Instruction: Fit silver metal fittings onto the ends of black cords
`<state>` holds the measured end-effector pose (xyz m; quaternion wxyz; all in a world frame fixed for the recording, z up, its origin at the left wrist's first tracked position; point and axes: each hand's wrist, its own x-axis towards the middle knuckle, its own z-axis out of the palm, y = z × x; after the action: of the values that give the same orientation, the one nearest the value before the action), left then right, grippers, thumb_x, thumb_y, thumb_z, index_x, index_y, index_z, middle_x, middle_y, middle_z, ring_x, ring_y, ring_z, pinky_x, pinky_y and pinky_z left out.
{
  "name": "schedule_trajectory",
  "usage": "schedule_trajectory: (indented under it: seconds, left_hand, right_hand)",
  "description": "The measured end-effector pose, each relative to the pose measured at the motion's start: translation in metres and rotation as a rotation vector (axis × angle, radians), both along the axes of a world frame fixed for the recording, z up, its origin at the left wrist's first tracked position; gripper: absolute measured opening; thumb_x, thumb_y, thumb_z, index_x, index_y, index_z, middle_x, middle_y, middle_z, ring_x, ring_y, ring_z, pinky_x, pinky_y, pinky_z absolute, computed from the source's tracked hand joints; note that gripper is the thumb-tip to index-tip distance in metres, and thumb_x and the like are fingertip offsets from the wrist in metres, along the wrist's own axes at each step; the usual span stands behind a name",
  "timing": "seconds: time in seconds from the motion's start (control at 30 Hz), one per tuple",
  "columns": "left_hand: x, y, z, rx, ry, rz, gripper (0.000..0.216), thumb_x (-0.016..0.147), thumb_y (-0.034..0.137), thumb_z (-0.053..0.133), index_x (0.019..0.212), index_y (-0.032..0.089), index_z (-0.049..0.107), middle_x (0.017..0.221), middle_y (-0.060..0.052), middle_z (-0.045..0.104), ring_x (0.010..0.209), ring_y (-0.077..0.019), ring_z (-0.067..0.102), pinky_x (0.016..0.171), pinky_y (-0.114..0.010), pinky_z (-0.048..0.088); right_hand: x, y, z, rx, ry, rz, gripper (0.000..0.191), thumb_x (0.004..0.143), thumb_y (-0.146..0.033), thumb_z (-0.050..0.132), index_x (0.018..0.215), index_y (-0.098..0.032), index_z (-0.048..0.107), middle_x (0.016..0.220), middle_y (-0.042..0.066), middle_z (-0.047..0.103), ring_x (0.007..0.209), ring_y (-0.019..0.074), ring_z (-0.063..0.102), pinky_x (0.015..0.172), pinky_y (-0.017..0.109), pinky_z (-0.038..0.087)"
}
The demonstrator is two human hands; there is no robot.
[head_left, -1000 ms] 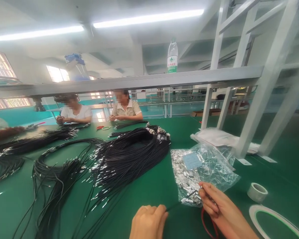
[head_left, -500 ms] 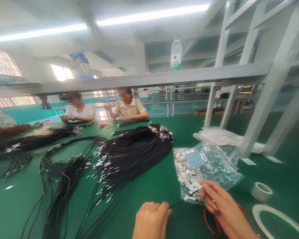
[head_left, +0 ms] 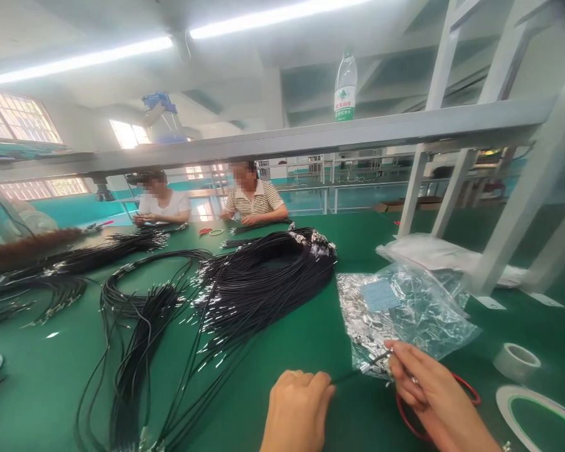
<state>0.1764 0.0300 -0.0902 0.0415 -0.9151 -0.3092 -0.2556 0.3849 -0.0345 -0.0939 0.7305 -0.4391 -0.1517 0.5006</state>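
A thin black cable point(head_left: 348, 376) runs between my two hands. My left hand point(head_left: 297, 409) is closed around it, knuckles up, over the green table. The thumb and fingers of my right hand point(head_left: 426, 386) pinch the cable near its end; whether a small metal piece is also in that pinch, I cannot make out. Just behind my right hand lies a clear plastic bag point(head_left: 433, 307) full of small silvery metal pieces point(head_left: 365, 326), with a blue label point(head_left: 380, 295) on it. Red loop handles point(head_left: 468, 386) show under my right hand; the rest of that tool is hidden.
Black cable bundles point(head_left: 273, 276) with silvery ends spread over the table point(head_left: 245, 402). At right are a tape roll point(head_left: 518, 363), a larger ring-shaped roll point(head_left: 518, 408) and metal shelf posts point(head_left: 513, 207). A water bottle point(head_left: 345, 91) stands on the shelf bar. Two people sit opposite.
The view has shifted, so the whole scene sits further right. Both hands keep hold of the cable in nearly the same pose.
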Motion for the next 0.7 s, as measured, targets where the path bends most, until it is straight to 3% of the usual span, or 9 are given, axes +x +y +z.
schedule_trajectory:
  seconds: [0.13,0.23,0.4,0.5,0.7]
  left_hand:
    - [0.007,-0.003,-0.011,0.089,-0.090,-0.013,0.024,0.088,0.015,0.037,0.074,0.023,0.055,0.055,0.002,0.061,0.049,-0.0185,0.055,0.054,-0.029,0.032]
    - [0.010,-0.004,-0.016,0.106,-0.106,0.027,0.024,0.087,0.014,0.037,0.073,0.023,0.054,0.055,0.001,0.061,0.049,-0.0194,0.055,0.054,-0.030,0.031]
    - [0.011,-0.008,-0.014,0.036,-0.106,0.049,0.016,0.085,0.014,0.044,0.078,0.023,0.056,0.060,0.000,0.063,0.054,-0.0200,0.057,0.058,-0.030,0.035]
    - [0.010,-0.011,-0.009,-0.072,-0.133,0.061,0.016,0.083,0.013,0.048,0.089,0.024,0.059,0.071,-0.001,0.068,0.063,-0.0211,0.060,0.066,-0.032,0.041]
    - [0.007,-0.018,0.020,-0.315,-0.132,0.014,0.027,0.082,0.021,0.065,0.108,0.023,0.058,0.093,-0.003,0.070,0.084,-0.0240,0.063,0.083,-0.041,0.045]
  right_hand:
    - [-0.001,0.000,0.000,-0.035,0.040,0.019,0.051,0.055,-0.049,0.088,0.083,-0.013,0.063,0.058,-0.004,0.039,0.045,0.0021,0.015,0.038,0.016,0.018]
    - [-0.012,-0.001,0.002,-0.062,-0.060,0.023,0.054,0.058,-0.054,0.085,0.084,-0.013,0.061,0.054,-0.006,0.034,0.043,0.0013,0.015,0.040,0.015,0.012]
    - [-0.042,-0.003,-0.003,-0.131,-0.200,0.226,0.064,0.057,-0.066,0.079,0.086,-0.012,0.060,0.046,-0.009,0.028,0.041,0.0017,0.014,0.041,0.016,0.007]
    - [-0.049,-0.003,0.000,-0.149,-0.215,0.325,0.065,0.055,-0.067,0.079,0.085,-0.013,0.059,0.045,-0.010,0.025,0.041,0.0022,0.012,0.040,0.017,0.006]
    - [-0.037,-0.014,0.037,-0.111,-0.269,0.152,0.063,0.062,-0.069,0.074,0.089,-0.014,0.057,0.052,-0.007,0.032,0.044,0.0025,0.017,0.043,0.017,0.011]
